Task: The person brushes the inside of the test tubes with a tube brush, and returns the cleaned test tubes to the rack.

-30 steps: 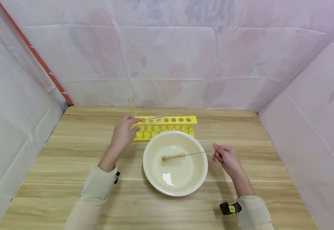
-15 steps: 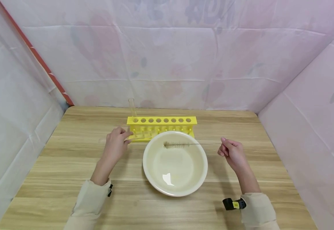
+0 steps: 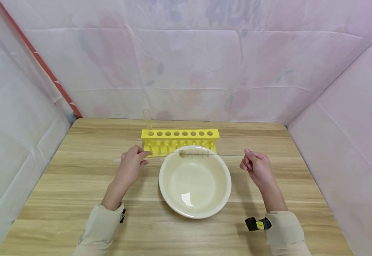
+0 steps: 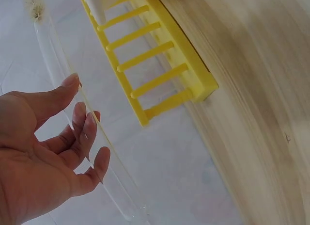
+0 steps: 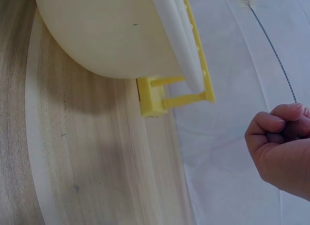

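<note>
My left hand pinches a clear glass test tube between thumb and fingers, its closed end pointing left and its mouth to the right. In my right hand is the twisted wire handle of a test tube brush, gripped with curled fingers. The bristly head lies level over the far rim of a cream basin. In the left wrist view the bristles are right at the tube's mouth, in line with it.
Behind the basin stands a yellow test tube rack with a row of holes. Another test tube stands in its leftmost hole. The wooden table is enclosed by cloth-covered walls.
The left hand has moved back left and down with the tube, which now lies level. The right hand has raised the brush from inside the basin to its far rim, facing the tube.
</note>
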Available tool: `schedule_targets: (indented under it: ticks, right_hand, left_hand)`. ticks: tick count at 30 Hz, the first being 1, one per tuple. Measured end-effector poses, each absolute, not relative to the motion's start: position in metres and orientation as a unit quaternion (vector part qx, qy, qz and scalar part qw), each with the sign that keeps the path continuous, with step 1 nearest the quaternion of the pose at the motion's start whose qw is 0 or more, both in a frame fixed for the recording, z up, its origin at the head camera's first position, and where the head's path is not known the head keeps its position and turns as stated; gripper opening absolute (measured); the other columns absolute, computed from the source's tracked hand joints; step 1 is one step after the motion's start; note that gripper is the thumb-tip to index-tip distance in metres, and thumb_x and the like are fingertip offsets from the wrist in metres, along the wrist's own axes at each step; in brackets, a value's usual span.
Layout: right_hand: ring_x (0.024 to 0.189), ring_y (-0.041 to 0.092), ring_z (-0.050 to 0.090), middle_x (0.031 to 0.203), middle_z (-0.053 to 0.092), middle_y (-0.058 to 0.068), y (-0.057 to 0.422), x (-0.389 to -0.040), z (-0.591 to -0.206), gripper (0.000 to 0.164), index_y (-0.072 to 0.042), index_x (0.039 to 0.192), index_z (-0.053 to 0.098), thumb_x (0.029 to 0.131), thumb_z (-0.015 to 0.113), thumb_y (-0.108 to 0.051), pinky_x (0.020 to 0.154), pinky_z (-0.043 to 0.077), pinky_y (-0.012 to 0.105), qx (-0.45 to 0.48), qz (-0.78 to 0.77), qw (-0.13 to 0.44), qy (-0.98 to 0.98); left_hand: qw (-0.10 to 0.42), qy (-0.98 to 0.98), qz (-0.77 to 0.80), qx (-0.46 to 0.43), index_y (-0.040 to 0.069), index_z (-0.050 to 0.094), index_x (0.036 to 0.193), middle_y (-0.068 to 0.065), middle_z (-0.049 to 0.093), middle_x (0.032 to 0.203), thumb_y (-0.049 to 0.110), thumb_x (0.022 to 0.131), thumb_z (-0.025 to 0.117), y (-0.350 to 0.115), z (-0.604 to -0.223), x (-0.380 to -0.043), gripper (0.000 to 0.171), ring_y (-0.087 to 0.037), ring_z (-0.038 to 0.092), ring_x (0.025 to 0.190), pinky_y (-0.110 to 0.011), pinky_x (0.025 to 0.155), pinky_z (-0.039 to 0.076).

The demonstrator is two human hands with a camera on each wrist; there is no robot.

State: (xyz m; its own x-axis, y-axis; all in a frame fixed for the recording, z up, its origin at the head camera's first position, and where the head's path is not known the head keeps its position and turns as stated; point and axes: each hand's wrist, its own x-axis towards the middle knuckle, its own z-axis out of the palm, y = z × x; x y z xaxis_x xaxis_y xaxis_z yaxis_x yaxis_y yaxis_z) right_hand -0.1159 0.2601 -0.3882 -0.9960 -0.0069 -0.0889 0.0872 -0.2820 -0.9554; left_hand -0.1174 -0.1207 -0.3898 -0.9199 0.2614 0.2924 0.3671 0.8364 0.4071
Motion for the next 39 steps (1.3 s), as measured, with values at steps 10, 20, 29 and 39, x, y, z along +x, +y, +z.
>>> schedule_targets:
  ticks: [10,20,29,39]
  right_hand:
    - [0.048,0.015,0.031,0.053,0.032,0.005,0.258,-0.115,-0.394,0.044,-0.003,0.054,0.043,0.097,0.042,-0.007,0.049,0.034,0.021,0.018,-0.795,0.033,0.606]
    - [0.048,0.015,0.03,0.052,0.028,0.004,0.258,-0.116,-0.393,0.044,-0.004,0.052,0.04,0.097,0.043,-0.007,0.049,0.033,0.021,0.009,-0.785,0.035,0.619]
    - [0.048,0.015,0.03,0.052,0.023,0.006,0.26,-0.115,-0.392,0.046,-0.003,0.052,0.034,0.097,0.042,-0.007,0.05,0.033,0.021,0.003,-0.777,0.048,0.627]
    - [0.047,0.015,0.03,0.051,0.02,0.007,0.269,-0.114,-0.392,0.045,0.0,0.054,0.03,0.097,0.038,-0.002,0.05,0.032,0.02,-0.046,-0.767,0.068,0.637]
  left_hand:
    - [0.089,-0.947,-0.252,-0.178,0.003,0.068,0.102,-0.009,0.055,0.087,0.0,0.075,0.072,-0.12,-0.394,-0.116,0.027,-0.026,0.052,0.081,-0.045,0.066,0.042]
    - [0.091,-0.945,-0.246,-0.193,0.003,0.069,0.098,-0.007,0.055,0.087,-0.002,0.073,0.073,-0.12,-0.395,-0.118,0.026,-0.026,0.051,0.081,-0.043,0.065,0.042]
    - [0.104,-0.936,-0.251,-0.224,0.002,0.069,0.097,-0.007,0.054,0.086,-0.003,0.071,0.075,-0.122,-0.399,-0.119,0.027,-0.023,0.05,0.076,-0.036,0.061,0.043]
    - [0.097,-0.928,-0.277,-0.231,0.002,0.069,0.101,-0.007,0.055,0.087,0.007,0.073,0.075,-0.127,-0.4,-0.121,0.029,-0.019,0.053,0.073,-0.031,0.061,0.046]
